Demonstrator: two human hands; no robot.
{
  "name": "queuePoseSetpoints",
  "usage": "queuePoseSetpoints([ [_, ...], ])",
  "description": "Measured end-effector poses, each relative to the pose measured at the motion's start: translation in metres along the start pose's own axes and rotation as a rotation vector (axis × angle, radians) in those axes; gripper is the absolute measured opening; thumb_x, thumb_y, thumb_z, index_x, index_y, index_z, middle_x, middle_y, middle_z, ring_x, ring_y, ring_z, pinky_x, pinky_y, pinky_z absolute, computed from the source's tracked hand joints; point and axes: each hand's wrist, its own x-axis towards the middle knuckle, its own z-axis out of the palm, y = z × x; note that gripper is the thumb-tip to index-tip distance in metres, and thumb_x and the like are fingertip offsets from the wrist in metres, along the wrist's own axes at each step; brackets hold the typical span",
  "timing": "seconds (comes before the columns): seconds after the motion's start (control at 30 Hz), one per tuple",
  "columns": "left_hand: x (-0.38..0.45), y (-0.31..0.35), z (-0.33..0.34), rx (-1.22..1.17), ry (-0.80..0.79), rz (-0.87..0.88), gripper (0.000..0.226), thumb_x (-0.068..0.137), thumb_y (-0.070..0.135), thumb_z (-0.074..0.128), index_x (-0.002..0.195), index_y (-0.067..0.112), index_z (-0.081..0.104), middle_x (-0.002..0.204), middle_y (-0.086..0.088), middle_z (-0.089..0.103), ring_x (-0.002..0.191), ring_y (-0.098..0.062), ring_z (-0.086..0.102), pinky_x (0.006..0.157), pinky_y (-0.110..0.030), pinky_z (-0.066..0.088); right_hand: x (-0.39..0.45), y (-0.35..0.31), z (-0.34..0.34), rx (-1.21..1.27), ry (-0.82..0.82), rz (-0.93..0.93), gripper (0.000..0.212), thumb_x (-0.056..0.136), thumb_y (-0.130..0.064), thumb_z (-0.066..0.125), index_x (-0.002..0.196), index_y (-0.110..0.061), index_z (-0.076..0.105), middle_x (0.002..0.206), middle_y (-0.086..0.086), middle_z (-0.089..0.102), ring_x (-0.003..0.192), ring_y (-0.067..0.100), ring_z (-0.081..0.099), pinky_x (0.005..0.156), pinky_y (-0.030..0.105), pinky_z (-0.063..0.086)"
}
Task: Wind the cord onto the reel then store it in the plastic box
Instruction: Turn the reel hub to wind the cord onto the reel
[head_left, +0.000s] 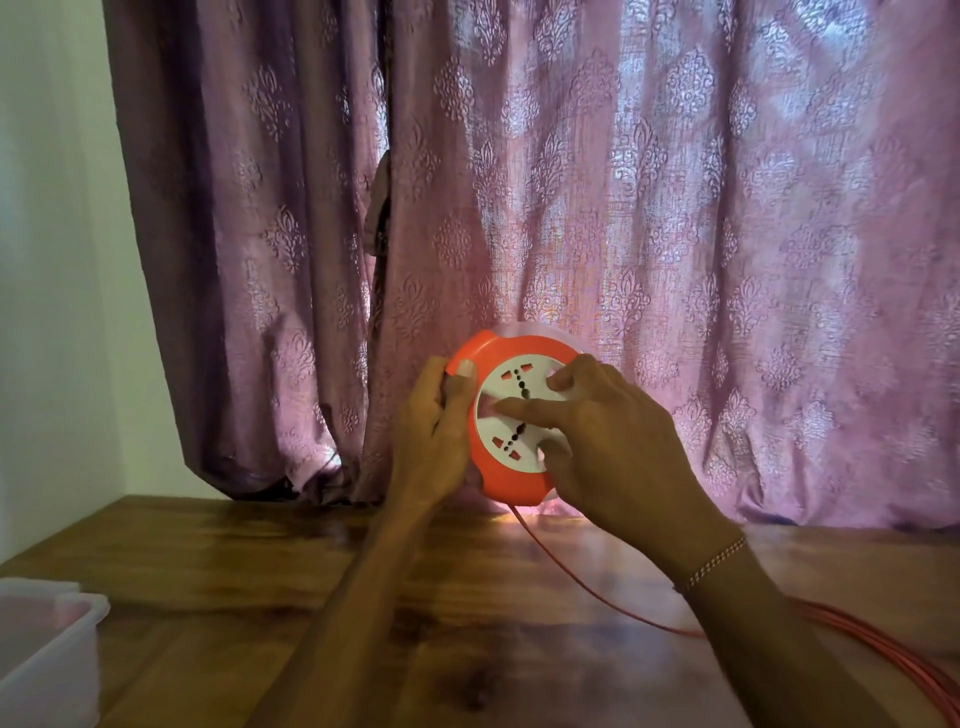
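Presently reel held upright above table: rim clasped by left hand, white centre disc pressed by right hand fingers. Cord trails slack rightward. Plastic box well apart, left. Risk judged: snagging, uneven winding from slack loops.

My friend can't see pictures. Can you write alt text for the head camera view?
Two hands hold an orange cord reel upright above a wooden table: left hand gripping its edge, right hand on its white socket face. Its orange cord trails right; a plastic box sits lower left.
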Motion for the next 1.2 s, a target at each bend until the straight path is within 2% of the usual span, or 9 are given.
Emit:
queuePoseSetpoints([
  [0.17,0.0,-0.004,0.002,0.031,0.001,-0.01,0.041,0.098,0.054,0.042,0.084,0.017,0.053,0.073,0.0,0.065,0.066,-0.006,0.059,0.063,-0.036,0.052,0.001,-0.009,-0.003,0.094,0.023,0.223,0.058,0.085,-0.066,0.058,0.14,-0.052,0.047,0.114,-0.003,0.07,0.101,0.023,0.065,0.076,0.031,0.051],
  [0.3,0.001,-0.009,0.004,0.028,0.0,-0.044,0.036,0.098,0.054,0.043,0.087,0.022,0.057,0.078,0.01,0.071,0.07,0.001,0.068,0.061,-0.022,0.056,0.001,-0.011,-0.001,0.067,0.027,0.227,0.048,0.098,-0.057,0.044,0.142,-0.039,0.051,0.109,-0.004,0.076,0.095,0.026,0.068,0.073,0.032,0.053],
  [0.43,0.001,-0.009,0.005,0.006,0.007,-0.051,0.034,0.106,0.045,0.045,0.09,0.017,0.058,0.08,0.008,0.071,0.07,0.003,0.069,0.058,-0.016,0.054,0.003,0.0,-0.001,0.032,0.142,0.167,0.035,0.093,-0.046,0.056,0.123,-0.033,0.069,0.091,-0.007,0.077,0.083,0.02,0.065,0.063,0.024,0.043],
  [0.5,0.003,-0.008,0.004,-0.001,0.015,-0.041,0.036,0.104,0.05,0.045,0.089,0.019,0.057,0.079,0.007,0.072,0.069,0.001,0.069,0.058,-0.02,0.055,0.004,0.009,-0.001,0.094,0.15,0.093,0.029,0.089,-0.034,0.056,0.113,-0.027,0.072,0.1,-0.006,0.073,0.091,0.017,0.054,0.066,0.023,0.039],
  [0.57,0.004,-0.007,0.003,0.004,0.005,-0.032,0.036,0.098,0.055,0.042,0.087,0.024,0.056,0.08,0.008,0.073,0.073,-0.003,0.071,0.063,-0.028,0.059,0.004,0.016,0.0,0.15,0.074,-0.044,0.033,0.082,-0.019,0.055,0.11,-0.027,0.071,0.118,-0.002,0.068,0.102,0.019,0.049,0.074,0.029,0.048],
  [0.7,0.003,-0.005,0.0,-0.032,0.008,-0.04,0.041,0.096,0.057,0.042,0.092,0.02,0.058,0.085,0.003,0.074,0.079,-0.014,0.073,0.067,-0.036,0.062,0.004,0.014,0.0,0.148,-0.132,-0.104,0.073,0.063,0.008,0.074,0.115,-0.042,0.07,0.143,0.004,0.052,0.123,0.032,0.045,0.085,0.045,0.055],
  [0.97,0.002,-0.002,0.0,-0.029,-0.008,-0.058,0.044,0.095,0.059,0.042,0.094,0.019,0.059,0.087,0.003,0.074,0.083,-0.016,0.073,0.077,-0.049,0.062,0.003,0.004,-0.001,-0.002,-0.039,-0.105,0.061,0.062,-0.017,0.089,0.113,-0.048,0.071,0.128,0.007,0.062,0.105,0.033,0.054,0.077,0.042,0.054],
  [1.1,0.001,-0.002,0.001,-0.028,-0.001,-0.032,0.051,0.091,0.069,0.04,0.09,0.02,0.056,0.087,-0.008,0.073,0.083,-0.031,0.072,0.074,-0.057,0.06,0.001,0.005,0.002,-0.071,-0.029,-0.077,0.057,0.074,-0.025,0.076,0.123,-0.052,0.064,0.123,0.007,0.06,0.107,0.03,0.055,0.076,0.039,0.051],
  [1.2,0.0,0.0,0.002,-0.021,0.016,-0.03,0.049,0.093,0.064,0.042,0.087,0.017,0.055,0.082,-0.008,0.07,0.078,-0.028,0.07,0.069,-0.052,0.059,-0.001,0.005,0.004,-0.056,0.028,-0.004,0.056,0.078,-0.034,0.067,0.129,-0.054,0.058,0.11,0.002,0.058,0.101,0.024,0.056,0.069,0.033,0.051],
])
